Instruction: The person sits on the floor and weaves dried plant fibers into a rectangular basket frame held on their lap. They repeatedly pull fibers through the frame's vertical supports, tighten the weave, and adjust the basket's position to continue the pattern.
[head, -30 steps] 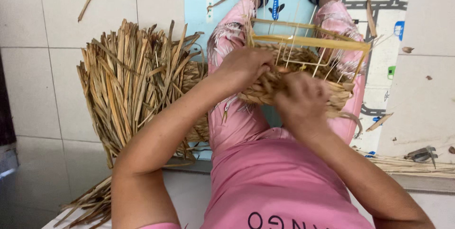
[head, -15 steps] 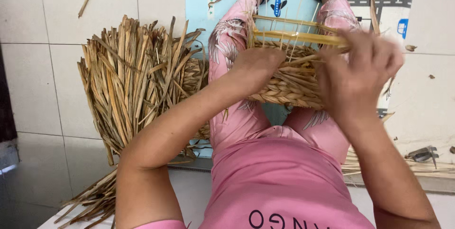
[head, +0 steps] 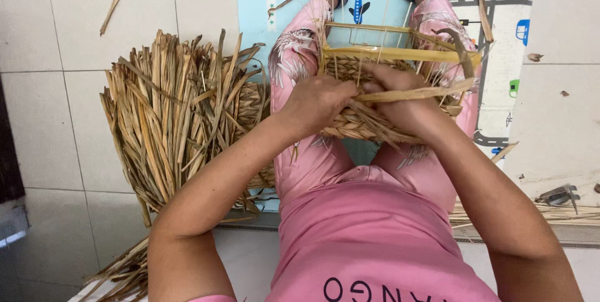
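Note:
A half-woven straw basket [head: 369, 128] on a yellow wire frame [head: 400, 55] rests across my pink-clad thighs. My left hand [head: 315, 103] presses on the woven edge at the basket's left side, fingers closed on the weave. My right hand [head: 403, 105] grips a flat dried straw strand [head: 425, 92] that runs rightward across the frame and curls up at its far end. Both hands meet near the middle of the basket.
A big heap of dried straw strips [head: 175, 114] lies on the tiled floor to my left. A light blue play mat [head: 262, 8] lies under my legs. Loose straw bits [head: 114, 5] dot the tiles. A small metal tool [head: 558, 194] sits at the right.
My right hand came back down from its raised spot at the right of the frame to the basket's middle, drawing the strand across the weave. My left hand stayed on the basket.

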